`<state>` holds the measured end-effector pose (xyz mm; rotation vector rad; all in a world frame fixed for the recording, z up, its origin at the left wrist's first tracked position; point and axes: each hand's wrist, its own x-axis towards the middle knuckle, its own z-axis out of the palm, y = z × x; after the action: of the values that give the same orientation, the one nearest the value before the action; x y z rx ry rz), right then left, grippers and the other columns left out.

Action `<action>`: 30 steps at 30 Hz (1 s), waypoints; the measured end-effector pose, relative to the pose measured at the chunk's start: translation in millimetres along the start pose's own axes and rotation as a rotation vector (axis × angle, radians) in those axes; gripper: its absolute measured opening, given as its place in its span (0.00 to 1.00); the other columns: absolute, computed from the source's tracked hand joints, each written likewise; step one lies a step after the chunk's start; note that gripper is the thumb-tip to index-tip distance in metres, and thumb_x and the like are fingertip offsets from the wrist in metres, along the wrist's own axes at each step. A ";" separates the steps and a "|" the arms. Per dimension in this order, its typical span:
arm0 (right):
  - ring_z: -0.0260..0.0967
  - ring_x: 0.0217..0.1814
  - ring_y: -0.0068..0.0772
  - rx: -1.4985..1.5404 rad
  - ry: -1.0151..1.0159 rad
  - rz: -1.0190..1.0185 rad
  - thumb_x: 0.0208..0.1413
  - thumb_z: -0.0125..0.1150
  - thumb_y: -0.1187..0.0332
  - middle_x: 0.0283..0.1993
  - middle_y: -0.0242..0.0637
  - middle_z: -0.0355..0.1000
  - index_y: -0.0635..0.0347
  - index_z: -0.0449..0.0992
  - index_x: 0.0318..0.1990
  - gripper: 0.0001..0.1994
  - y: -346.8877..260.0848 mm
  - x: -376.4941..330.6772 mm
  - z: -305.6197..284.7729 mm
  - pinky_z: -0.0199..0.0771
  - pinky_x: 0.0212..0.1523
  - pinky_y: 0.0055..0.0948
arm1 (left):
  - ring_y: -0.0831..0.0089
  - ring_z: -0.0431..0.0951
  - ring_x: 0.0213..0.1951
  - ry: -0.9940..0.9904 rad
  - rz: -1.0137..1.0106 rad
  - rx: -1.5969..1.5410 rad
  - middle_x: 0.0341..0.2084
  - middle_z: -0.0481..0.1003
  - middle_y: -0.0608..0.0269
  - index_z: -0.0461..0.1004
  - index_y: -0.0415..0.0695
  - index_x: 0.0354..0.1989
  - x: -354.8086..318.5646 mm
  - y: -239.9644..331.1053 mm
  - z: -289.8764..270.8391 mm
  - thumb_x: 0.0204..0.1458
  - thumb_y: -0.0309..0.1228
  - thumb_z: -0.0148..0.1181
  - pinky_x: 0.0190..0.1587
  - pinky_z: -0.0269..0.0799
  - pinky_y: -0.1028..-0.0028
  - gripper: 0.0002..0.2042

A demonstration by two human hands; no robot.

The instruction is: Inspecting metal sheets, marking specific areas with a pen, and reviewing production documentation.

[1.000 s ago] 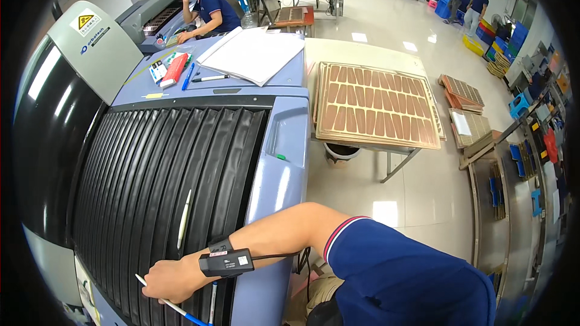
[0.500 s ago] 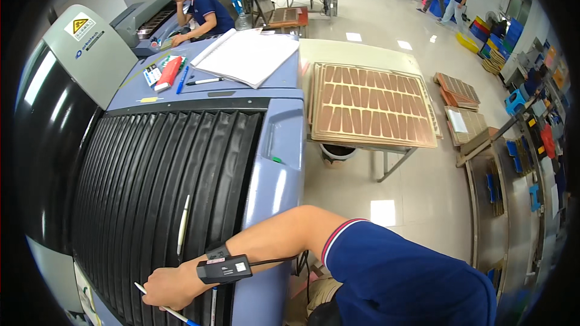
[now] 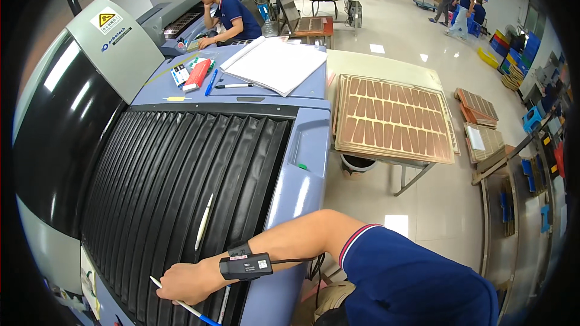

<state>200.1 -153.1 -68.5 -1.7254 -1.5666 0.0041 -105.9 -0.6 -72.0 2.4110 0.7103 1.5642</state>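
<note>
My right hand (image 3: 186, 282) rests over the lower part of a black pleated bellows cover (image 3: 151, 205) on a blue-grey machine. Its fingers are closed around a thin white pen with a blue end (image 3: 198, 313); the white tip sticks out on the left, the blue end points down to the right. Just above the hand, a slim white pen-like stick (image 3: 204, 223) lies along the pleats. Another thin white pen (image 3: 225, 302) is partly covered by my wrist, which carries a strapped black device (image 3: 246, 266). My left hand is out of view.
An open notebook (image 3: 275, 66), a red box (image 3: 198, 75) and two pens lie on the machine top. Patterned copper-coloured panels (image 3: 396, 115) are stacked on a table to the right. Metal shelving (image 3: 501, 229) stands far right. Co-workers are in the background.
The whole scene has shifted rightward in the view. My right hand keeps hold of the white and blue pen at about the same place on the bellows.
</note>
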 end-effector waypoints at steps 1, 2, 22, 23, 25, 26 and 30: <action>0.78 0.34 0.55 0.002 -0.007 0.008 0.52 0.67 0.65 0.27 0.52 0.75 0.70 0.77 0.32 0.13 -1.6 0.5 0.4 0.77 0.34 0.45 | 0.62 0.80 0.33 -0.001 0.000 0.001 0.33 0.80 0.48 0.79 0.34 0.36 0.8 -0.8 -1.9 0.55 0.31 0.64 0.40 0.76 0.66 0.10; 0.78 0.34 0.55 0.003 -0.013 0.016 0.51 0.67 0.65 0.27 0.52 0.75 0.70 0.77 0.32 0.13 -3.4 1.0 1.0 0.77 0.34 0.45 | 0.62 0.80 0.33 0.005 -0.002 0.003 0.33 0.80 0.48 0.79 0.34 0.36 3.0 -1.4 -4.2 0.55 0.31 0.64 0.40 0.76 0.66 0.10; 0.75 0.40 0.57 0.022 -0.098 0.032 0.56 0.62 0.65 0.32 0.53 0.75 0.64 0.74 0.43 0.13 -9.0 0.4 -10.9 0.75 0.40 0.49 | 0.70 0.77 0.31 -0.306 -0.209 -0.278 0.29 0.79 0.55 0.76 0.36 0.41 77.0 17.9 15.6 0.55 0.30 0.67 0.38 0.76 0.71 0.11; 0.75 0.41 0.56 0.023 -0.088 0.020 0.56 0.62 0.64 0.34 0.53 0.75 0.63 0.74 0.45 0.14 -12.2 0.8 -13.8 0.76 0.41 0.48 | 0.73 0.77 0.35 -0.398 -0.111 -0.401 0.32 0.78 0.57 0.76 0.36 0.37 88.1 -35.9 43.6 0.56 0.26 0.61 0.40 0.72 0.76 0.05; 0.76 0.43 0.55 0.011 -0.097 0.083 0.57 0.62 0.60 0.39 0.52 0.76 0.60 0.75 0.50 0.17 -8.2 0.9 -11.8 0.77 0.44 0.46 | 0.78 0.74 0.31 -0.417 -0.281 -0.592 0.27 0.76 0.64 0.75 0.40 0.32 92.3 10.1 87.1 0.51 0.24 0.66 0.37 0.70 0.78 0.05; 0.76 0.44 0.54 -0.016 -0.106 0.116 0.57 0.62 0.59 0.42 0.52 0.77 0.59 0.75 0.52 0.19 -10.2 -0.3 -12.4 0.77 0.46 0.44 | 0.78 0.75 0.30 -0.404 -0.333 -0.601 0.27 0.77 0.64 0.76 0.38 0.29 90.9 8.0 101.8 0.49 0.24 0.67 0.36 0.71 0.77 0.05; 0.79 0.44 0.46 0.061 -0.144 0.254 0.52 0.66 0.72 0.40 0.51 0.78 0.60 0.77 0.51 0.17 -32.7 6.2 -16.3 0.78 0.45 0.39 | 0.65 0.80 0.27 -0.497 -0.194 -0.350 0.24 0.78 0.59 0.77 0.44 0.33 71.0 -20.9 106.2 0.51 0.34 0.64 0.32 0.74 0.69 0.08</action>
<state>182.1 -159.0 -36.7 -1.8987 -1.4215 0.3063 6.9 63.0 -68.4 2.2457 0.4998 0.8714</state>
